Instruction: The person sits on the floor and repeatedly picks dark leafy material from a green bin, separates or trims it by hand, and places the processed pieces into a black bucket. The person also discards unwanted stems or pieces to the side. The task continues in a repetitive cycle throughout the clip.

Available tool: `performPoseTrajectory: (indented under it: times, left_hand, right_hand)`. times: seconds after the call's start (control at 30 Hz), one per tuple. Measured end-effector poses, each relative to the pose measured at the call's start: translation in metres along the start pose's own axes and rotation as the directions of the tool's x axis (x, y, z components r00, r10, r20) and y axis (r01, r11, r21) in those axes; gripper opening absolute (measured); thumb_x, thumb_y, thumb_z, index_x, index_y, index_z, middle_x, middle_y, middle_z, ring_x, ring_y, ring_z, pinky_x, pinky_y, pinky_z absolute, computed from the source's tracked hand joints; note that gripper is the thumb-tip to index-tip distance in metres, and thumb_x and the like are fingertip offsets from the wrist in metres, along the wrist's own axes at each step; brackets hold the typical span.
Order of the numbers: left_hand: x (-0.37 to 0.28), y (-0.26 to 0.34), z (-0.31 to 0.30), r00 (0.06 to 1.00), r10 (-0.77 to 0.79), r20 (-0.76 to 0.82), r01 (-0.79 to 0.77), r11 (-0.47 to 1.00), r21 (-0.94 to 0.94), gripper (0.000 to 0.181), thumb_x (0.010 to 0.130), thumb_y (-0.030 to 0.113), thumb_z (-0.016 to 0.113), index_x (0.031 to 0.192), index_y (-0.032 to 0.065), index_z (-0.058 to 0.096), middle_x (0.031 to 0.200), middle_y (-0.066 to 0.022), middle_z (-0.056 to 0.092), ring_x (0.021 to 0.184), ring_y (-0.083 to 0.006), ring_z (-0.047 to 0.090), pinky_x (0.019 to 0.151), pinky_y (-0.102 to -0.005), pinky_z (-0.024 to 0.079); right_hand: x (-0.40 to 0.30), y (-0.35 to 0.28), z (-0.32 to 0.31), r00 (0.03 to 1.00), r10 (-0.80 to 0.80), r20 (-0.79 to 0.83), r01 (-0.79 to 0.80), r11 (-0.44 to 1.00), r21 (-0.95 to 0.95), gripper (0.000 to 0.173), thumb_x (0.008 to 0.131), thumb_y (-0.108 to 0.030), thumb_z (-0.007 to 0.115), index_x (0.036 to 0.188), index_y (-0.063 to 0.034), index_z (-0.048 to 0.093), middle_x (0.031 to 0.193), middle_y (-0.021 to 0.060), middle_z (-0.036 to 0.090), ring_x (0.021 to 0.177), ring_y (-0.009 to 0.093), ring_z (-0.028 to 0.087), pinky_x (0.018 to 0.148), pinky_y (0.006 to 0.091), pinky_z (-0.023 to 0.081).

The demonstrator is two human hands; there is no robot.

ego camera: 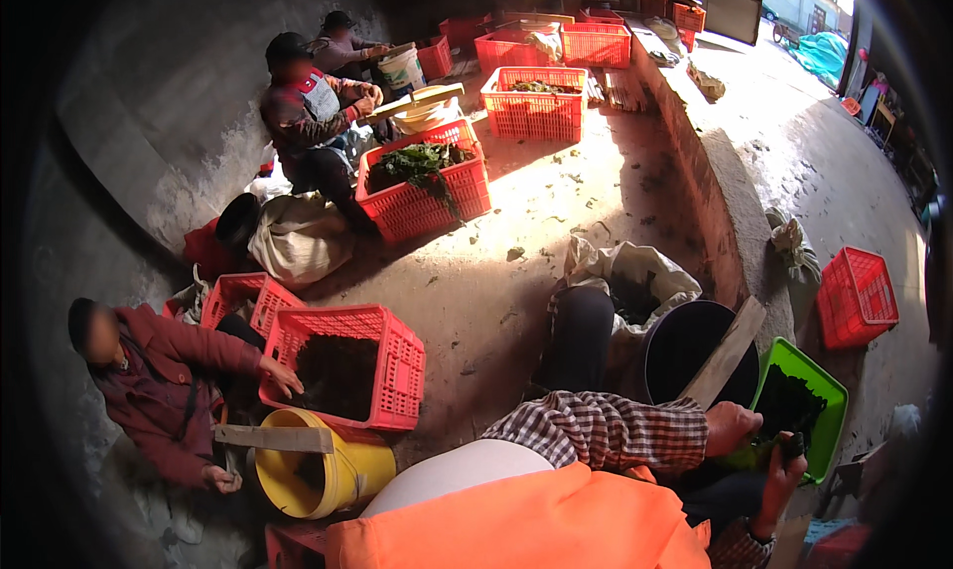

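At the right, my left hand is curled near the lower end of a wooden board; what it holds is hidden. The board lies across a large dark tub. Just below, my right hand grips a small dark piece, possibly leaf, between thumb and fingers. A greenish leafy strip shows between the hands. Beside them a bright green plastic crate contains dark leafy material. Beyond my dark-trousered knee stands an open woven sack with dark contents.
A co-worker at left reaches into a red crate beside a yellow bucket with a board across it. Two more people sit by the far wall near several red crates. A low ledge runs along the right.
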State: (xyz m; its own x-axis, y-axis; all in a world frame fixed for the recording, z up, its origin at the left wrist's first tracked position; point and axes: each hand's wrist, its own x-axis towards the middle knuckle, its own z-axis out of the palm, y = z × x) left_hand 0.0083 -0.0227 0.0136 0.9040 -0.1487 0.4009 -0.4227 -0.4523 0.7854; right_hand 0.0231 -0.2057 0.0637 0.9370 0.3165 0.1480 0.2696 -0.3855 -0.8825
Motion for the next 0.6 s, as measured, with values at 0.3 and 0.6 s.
performPoseTrajectory:
  times: [0.3,0.6]
  left_hand:
    - [0.005,-0.007,0.011,0.99,0.07,0.122,-0.006,0.889,-0.459,0.011,0.066,0.009,0.054,0.074,0.002,0.057,0.065,-0.0139,0.056,0.064,-0.0279,0.058,0.057,-0.0357,0.044]
    - [0.029,0.028,-0.01,0.954,0.197,0.227,-0.055,0.856,-0.514,0.008,0.077,0.005,0.061,0.082,-0.0017,0.06,0.065,-0.0083,0.057,0.065,-0.0072,0.054,0.059,-0.0249,0.044]
  right_hand:
    - [-0.008,0.008,-0.008,0.996,-0.059,-0.061,0.059,0.998,-0.012,0.015,0.082,-0.001,0.055,0.096,0.0004,0.06,0.078,-0.0015,0.055,0.068,0.005,0.047,0.059,0.0195,0.038]
    - [-0.019,-0.026,-0.016,0.987,0.115,-0.108,-0.093,0.977,0.194,0.015,0.083,-0.009,0.058,0.096,-0.0037,0.06,0.071,-0.0045,0.055,0.057,0.002,0.046,0.05,0.0179,0.036]
